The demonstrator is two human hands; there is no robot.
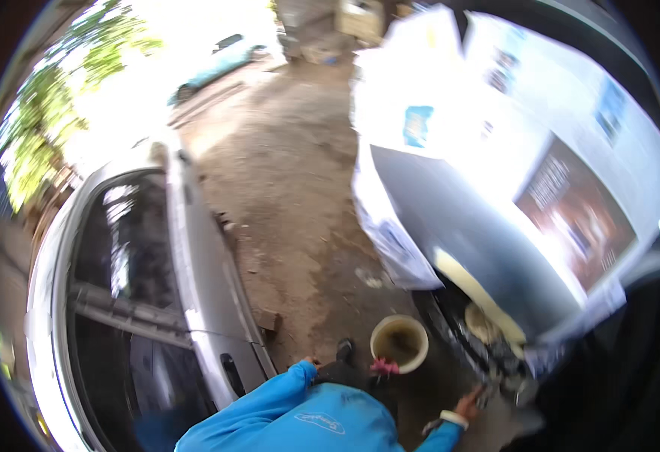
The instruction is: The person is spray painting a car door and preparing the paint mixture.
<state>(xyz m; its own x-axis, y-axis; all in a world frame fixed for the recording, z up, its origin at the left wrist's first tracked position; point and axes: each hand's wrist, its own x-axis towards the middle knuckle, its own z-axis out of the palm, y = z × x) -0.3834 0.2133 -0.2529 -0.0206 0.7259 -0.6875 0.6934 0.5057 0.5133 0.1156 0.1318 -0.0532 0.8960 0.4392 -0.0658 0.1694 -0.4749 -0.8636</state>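
My right hand (468, 405) reaches out at the lower right, wrist banded in white. Its fingers look stretched, though motion blurs them, and nothing shows in them. Close to the fingertips are dark, exposed parts (507, 380) at the end of a paper-covered vehicle; whether I touch them I cannot tell. My left hand (312, 361) is near my body, mostly hidden by the blue sleeve (270, 388), its fingers not readable. Between my hands a pale bucket (424, 343) stands on the ground, murky brown inside. A pink cloth (385, 366) hangs at its near rim.
A silver car (187, 248) stands close on my left. To the right, white sheets (394, 98) and a printed poster (575, 215) surround a smooth grey panel (465, 218). A brick-like block (268, 320) lies beside the silver car. Far off is a light-blue car (217, 69).
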